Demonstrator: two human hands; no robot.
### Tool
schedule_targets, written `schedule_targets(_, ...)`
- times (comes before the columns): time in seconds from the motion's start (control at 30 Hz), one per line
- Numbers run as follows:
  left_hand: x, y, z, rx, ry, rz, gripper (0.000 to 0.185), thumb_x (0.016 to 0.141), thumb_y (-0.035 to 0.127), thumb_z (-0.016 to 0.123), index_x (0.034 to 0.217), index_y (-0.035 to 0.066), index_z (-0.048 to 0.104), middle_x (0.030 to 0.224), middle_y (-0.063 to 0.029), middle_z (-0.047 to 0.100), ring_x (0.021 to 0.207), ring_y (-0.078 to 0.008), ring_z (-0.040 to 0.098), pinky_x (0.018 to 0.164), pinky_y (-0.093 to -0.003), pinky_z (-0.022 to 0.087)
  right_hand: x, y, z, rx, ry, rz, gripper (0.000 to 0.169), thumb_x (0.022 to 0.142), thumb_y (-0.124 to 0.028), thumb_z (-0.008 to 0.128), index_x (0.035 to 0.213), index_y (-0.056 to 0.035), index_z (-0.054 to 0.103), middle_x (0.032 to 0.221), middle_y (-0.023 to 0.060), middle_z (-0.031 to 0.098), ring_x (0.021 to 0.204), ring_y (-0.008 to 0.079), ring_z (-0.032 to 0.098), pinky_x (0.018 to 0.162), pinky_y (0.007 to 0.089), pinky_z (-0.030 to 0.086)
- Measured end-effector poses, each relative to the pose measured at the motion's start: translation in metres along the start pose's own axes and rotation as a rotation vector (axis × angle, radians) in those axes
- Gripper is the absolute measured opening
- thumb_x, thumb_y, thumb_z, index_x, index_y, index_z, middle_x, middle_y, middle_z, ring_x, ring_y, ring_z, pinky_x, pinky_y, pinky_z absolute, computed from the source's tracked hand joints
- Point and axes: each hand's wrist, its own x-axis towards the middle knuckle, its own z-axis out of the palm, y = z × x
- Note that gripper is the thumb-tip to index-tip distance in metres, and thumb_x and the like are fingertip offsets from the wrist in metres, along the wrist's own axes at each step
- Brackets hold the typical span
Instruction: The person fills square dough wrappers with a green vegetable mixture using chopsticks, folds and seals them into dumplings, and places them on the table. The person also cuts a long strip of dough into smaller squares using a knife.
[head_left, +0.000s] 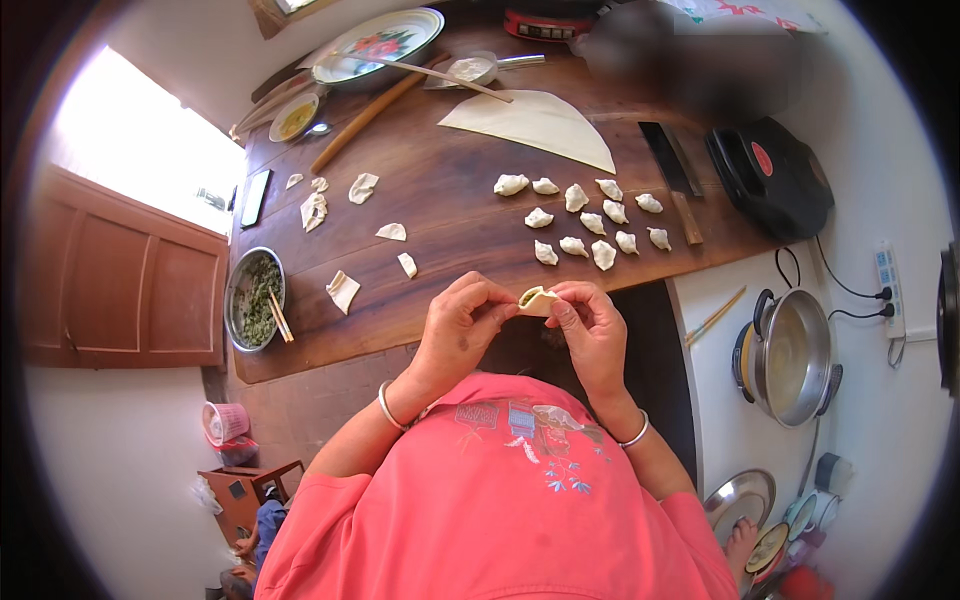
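Between my two hands is a partly folded dumpling (537, 302), its green filling showing at the upper left. My left hand (466, 322) pinches its left end, and my right hand (592, 330) grips the right end between thumb and fingers. Both are just off the near edge of the wooden table (450, 259). Beyond my right hand, several closed dumplings (592, 223) lie in loose rows. Pieces of cut dough (343, 291) are scattered at the left. A metal bowl of chopped green filling (255, 300) holds a pair of chopsticks (280, 316). A large folded dough sheet (536, 127) lies farther back.
A cleaver (670, 165) lies near a black electric appliance (769, 180) at the right. Farther back are a rolling pin (375, 116), an enamel basin (379, 46) and a small yellow-filled bowl (294, 118). A metal pot (793, 358) stands right of the table; other people show partly at the lower edges.
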Motion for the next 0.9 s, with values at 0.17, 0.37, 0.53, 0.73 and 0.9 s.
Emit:
schedule_targets(0.17, 0.007, 0.004, 0.007, 0.030, -0.059, 0.028, 0.005, 0.088, -0.002, 0.061, 0.093, -0.001, 0.063, 0.082, -0.0019, 0.056, 0.067, -0.0083, 0.056, 0.060, -0.0229, 0.047, -0.006, -0.001, -0.008, -0.063, 0.026, -0.036, 0.014, 0.090, -0.010, 0.065, 0.094, 0.0027, 0.060, 0.099, 0.0071, 0.063, 0.075, 0.0093, 0.060, 0.068, 0.0229, 0.051)
schedule_targets(0.37, 0.019, 0.004, 0.010, -0.425, -0.272, -0.182, 0.017, 0.088, 0.004, 0.065, 0.104, 0.001, 0.064, 0.084, 0.0005, 0.054, 0.072, -0.0057, 0.052, 0.062, -0.0231, 0.045, -0.012, -0.004, -0.014, -0.122, 0.086, -0.052, 0.014, 0.090, -0.010, 0.066, 0.093, 0.0024, 0.060, 0.098, 0.0070, 0.063, 0.076, 0.0099, 0.060, 0.069, 0.0231, 0.051)
schedule_targets(0.53, 0.033, 0.006, 0.005, -0.027, -0.317, 0.040, 0.019, 0.086, 0.006, 0.069, 0.103, 0.000, 0.066, 0.084, -0.0013, 0.054, 0.073, -0.0064, 0.052, 0.063, -0.0226, 0.045, -0.013, -0.005, -0.012, -0.157, 0.106, -0.023, 0.012, 0.089, -0.009, 0.066, 0.093, 0.0016, 0.061, 0.097, 0.0065, 0.063, 0.077, 0.0102, 0.060, 0.069, 0.0235, 0.050)
schedule_targets(0.73, 0.042, -0.007, -0.002, -0.056, -0.314, 0.107, 0.012, 0.085, 0.004, 0.069, 0.092, -0.003, 0.064, 0.082, -0.0052, 0.055, 0.068, -0.0100, 0.058, 0.060, -0.0241, 0.046, -0.004, -0.007, 0.000, -0.252, 0.105, -0.086, 0.009, 0.087, -0.006, 0.067, 0.092, -0.0001, 0.062, 0.094, 0.0056, 0.062, 0.078, 0.0112, 0.060, 0.069, 0.0244, 0.049)
schedule_targets(0.9, 0.045, -0.016, -0.013, 0.028, -0.310, 0.185, 0.011, 0.085, 0.004, 0.069, 0.089, -0.003, 0.062, 0.086, -0.0060, 0.055, 0.070, -0.0105, 0.056, 0.063, -0.0220, 0.045, 0.000, -0.003, 0.014, -0.288, 0.125, -0.094, 0.008, 0.086, -0.003, 0.067, 0.093, -0.0001, 0.063, 0.091, 0.0056, 0.062, 0.076, 0.0117, 0.059, 0.066, 0.0237, 0.048)
